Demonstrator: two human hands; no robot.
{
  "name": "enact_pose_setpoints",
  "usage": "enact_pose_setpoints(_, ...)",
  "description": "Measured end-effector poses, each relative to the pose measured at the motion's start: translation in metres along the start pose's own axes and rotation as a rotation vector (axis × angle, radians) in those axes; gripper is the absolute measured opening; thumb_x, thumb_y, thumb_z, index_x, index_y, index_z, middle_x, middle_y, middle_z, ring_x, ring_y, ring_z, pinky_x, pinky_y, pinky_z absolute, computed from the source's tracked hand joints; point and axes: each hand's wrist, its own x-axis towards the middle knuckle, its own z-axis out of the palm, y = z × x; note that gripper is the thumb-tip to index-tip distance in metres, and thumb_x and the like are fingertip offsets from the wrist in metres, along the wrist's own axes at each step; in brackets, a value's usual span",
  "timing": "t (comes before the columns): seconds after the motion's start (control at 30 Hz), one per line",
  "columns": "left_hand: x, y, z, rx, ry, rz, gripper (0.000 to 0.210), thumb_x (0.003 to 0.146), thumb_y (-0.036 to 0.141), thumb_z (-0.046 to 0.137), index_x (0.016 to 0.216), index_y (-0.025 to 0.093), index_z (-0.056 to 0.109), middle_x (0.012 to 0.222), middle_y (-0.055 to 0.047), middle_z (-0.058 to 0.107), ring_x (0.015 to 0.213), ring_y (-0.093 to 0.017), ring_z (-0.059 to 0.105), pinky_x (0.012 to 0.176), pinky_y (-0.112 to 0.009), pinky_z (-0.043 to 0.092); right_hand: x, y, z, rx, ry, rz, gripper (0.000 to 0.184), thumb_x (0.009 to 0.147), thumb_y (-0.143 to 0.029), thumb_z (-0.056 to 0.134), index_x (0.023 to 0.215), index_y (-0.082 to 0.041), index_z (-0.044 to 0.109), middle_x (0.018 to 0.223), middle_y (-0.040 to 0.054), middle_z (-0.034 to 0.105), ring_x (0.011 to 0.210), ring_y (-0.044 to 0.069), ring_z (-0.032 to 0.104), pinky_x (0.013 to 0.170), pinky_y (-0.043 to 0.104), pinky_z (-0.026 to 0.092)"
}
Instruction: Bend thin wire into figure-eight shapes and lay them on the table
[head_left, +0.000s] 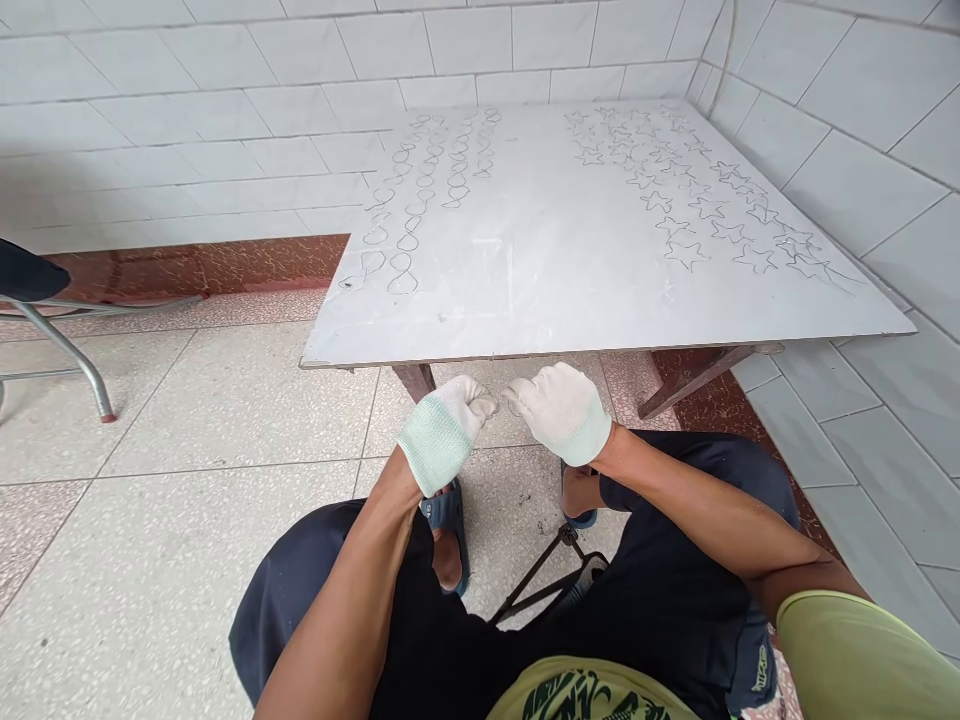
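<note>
My left hand (457, 415), in a white glove with a pale green cuff, is closed in a pinch just below the table's front edge. My right hand (559, 405), gloved the same way, is closed opposite it, a small gap apart. A thin curved wire (514, 408) shows at the right fingertips and seems to run toward the left ones; its full shape is hidden by the gloves. On the white tabletop (555, 290) ahead lie several figure-eight wire shapes (403, 272) at the left and several wire stars (684, 250) at the right.
White wall tiles (465, 45) border the table at the back and right. Wooden table legs (694, 380) stand under the board. A metal chair leg (71, 355) is at the far left. Below my hands are my slippered feet (448, 545) and a dark folding frame (536, 590).
</note>
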Motion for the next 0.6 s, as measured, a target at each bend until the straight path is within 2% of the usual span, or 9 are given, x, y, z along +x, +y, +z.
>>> enact_pose_setpoints(0.37, 0.0031, -0.0026, 0.0015, 0.082, -0.009, 0.004, 0.023, 0.077, 0.039, 0.074, 0.064, 0.026, 0.06, 0.057, 0.0, 0.06, 0.059, -0.02, 0.056, 0.057, -0.033, 0.04, 0.0019, -0.0027, 0.0053, 0.027, 0.02, 0.008, 0.041, 0.113, -0.027, 0.041, 0.095, -0.016, 0.076, 0.08, 0.0131, 0.074, 0.083, 0.025, 0.063, 0.073, 0.039, 0.026)
enact_pose_setpoints(0.53, 0.0032, -0.0027, 0.0029, 0.06, 0.016, 0.028, 0.023, 0.077, 0.043, 0.075, 0.065, 0.028, 0.063, 0.061, -0.002, 0.065, 0.058, -0.022, 0.058, 0.058, -0.035, 0.043, 0.0072, 0.0008, -0.0017, 0.081, -0.051, 0.041, 0.04, 0.114, -0.032, 0.041, 0.108, -0.019, 0.078, 0.09, 0.0108, 0.078, 0.084, 0.026, 0.064, 0.073, 0.04, 0.025)
enact_pose_setpoints(0.6, 0.0038, -0.0035, 0.0031, 0.054, 0.044, 0.039, 0.024, 0.077, 0.044, 0.075, 0.063, 0.028, 0.063, 0.061, -0.003, 0.066, 0.057, -0.022, 0.058, 0.058, -0.036, 0.043, 0.0074, 0.0015, -0.0027, 0.085, -0.042, 0.04, 0.039, 0.114, -0.033, 0.041, 0.11, -0.019, 0.077, 0.09, 0.0105, 0.078, 0.084, 0.026, 0.064, 0.073, 0.04, 0.025)
